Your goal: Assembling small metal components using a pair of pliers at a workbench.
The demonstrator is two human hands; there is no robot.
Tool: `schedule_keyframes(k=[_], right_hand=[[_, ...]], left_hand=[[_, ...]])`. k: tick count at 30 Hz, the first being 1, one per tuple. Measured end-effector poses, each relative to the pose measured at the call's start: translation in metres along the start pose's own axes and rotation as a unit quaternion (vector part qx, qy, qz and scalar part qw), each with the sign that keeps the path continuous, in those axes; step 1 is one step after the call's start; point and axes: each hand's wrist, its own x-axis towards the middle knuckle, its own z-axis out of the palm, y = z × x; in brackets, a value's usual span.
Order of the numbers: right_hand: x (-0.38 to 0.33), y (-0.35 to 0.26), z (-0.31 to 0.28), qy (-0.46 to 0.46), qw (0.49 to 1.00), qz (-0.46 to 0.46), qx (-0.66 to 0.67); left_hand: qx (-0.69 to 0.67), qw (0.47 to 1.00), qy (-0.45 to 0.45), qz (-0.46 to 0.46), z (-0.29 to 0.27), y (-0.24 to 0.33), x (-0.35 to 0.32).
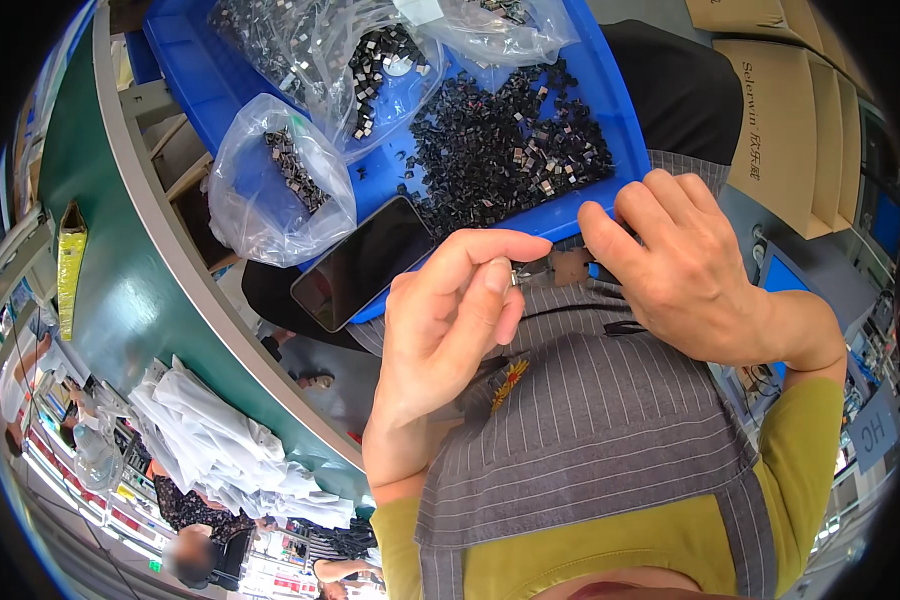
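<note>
— What are the hands doing just below the blue tray (610,90)?

— The left hand (450,320) is raised right under the tray's near edge, thumb and forefinger pressed narrowly together on a small metal piece (515,275). Only a sliver of it shows at the fingertips, pale and shiny; its shape is too small to make out. The other fingers curl loosely into the palm.

— And the right hand (690,270)?

— It sits at the tray's near right corner, its back turned to the camera. The fingers bend inward and the thumb reaches toward the tray's rim. Whether it grips anything I cannot tell, since the fingertips are hidden behind the hand itself.

— What lies in the tray?

— A loose heap of small dark parts (510,145) fills its right half, some with pale metal faces. On its left side are clear plastic bags (370,60) holding more of the same, and one further bag (275,190) hangs over the tray's left edge.

— Anything else near it?

— A dark phone (365,262), screen blank, rests tilted against the tray's near edge, just left of the left hand. Below the tray is the person's grey striped apron (590,430) over a mustard-yellow shirt. Left of the tray runs a green table edge (120,300), and well below it lies a pile of white cloths (220,445).
</note>
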Motion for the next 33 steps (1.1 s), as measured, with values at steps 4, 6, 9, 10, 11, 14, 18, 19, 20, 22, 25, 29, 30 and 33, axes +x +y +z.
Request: schedule_keyframes(k=[4, 6, 9, 10, 11, 14, 18, 19, 20, 22, 25, 29, 30, 33], right_hand=[[0.001, -0.002, -0.004, -0.042, 0.997, 0.018, 0.064], [0.0, -0.005, -0.002, -0.057, 0.994, 0.017, 0.096], [-0.002, -0.005, -0.004, -0.11, 0.976, 0.038, 0.186], [-0.003, -0.004, -0.006, -0.148, 0.956, 0.052, 0.248], [-0.002, -0.004, -0.007, -0.148, 0.956, 0.053, 0.248], [0.003, -0.001, -0.011, -0.207, 0.913, 0.062, 0.347], [0.012, 0.004, -0.02, -0.326, 0.824, 0.104, 0.451], [0.012, 0.004, -0.021, -0.354, 0.803, 0.118, 0.464], [0.012, 0.005, -0.021, -0.354, 0.803, 0.119, 0.464], [0.012, 0.005, -0.021, -0.353, 0.806, 0.125, 0.458], [0.007, 0.004, -0.012, -0.29, 0.819, 0.125, 0.48], [0.007, 0.003, -0.011, -0.28, 0.827, 0.121, 0.472], [0.008, 0.003, -0.011, -0.268, 0.824, 0.137, 0.48], [0.005, 0.003, -0.009, -0.222, 0.847, 0.147, 0.46]], left_hand=[[0.121, 0.984, 0.088, 0.102, 0.011, -0.007, 0.0], [0.161, 0.969, 0.129, 0.134, 0.018, -0.014, -0.001], [0.237, 0.939, 0.141, 0.206, 0.014, -0.023, 0.0], [0.243, 0.942, 0.115, 0.2, 0.012, -0.022, 0.0], [0.249, 0.945, 0.09, 0.195, 0.01, -0.022, 0.0], [0.196, 0.965, 0.064, 0.163, 0.005, -0.02, -0.001], [0.1, 0.982, 0.061, 0.147, 0.004, -0.023, -0.002], [0.099, 0.982, 0.06, 0.146, 0.005, -0.023, -0.002], [0.083, 0.983, 0.065, 0.149, 0.006, -0.024, -0.002], [0.067, 0.984, 0.069, 0.151, 0.008, -0.023, -0.003], [0.088, 0.983, 0.073, 0.142, 0.008, -0.019, -0.003], [0.092, 0.978, 0.082, 0.166, 0.008, -0.025, -0.003], [0.076, 0.976, 0.093, 0.18, 0.008, -0.026, -0.003], [0.054, 0.979, 0.091, 0.175, 0.009, -0.024, -0.004]])
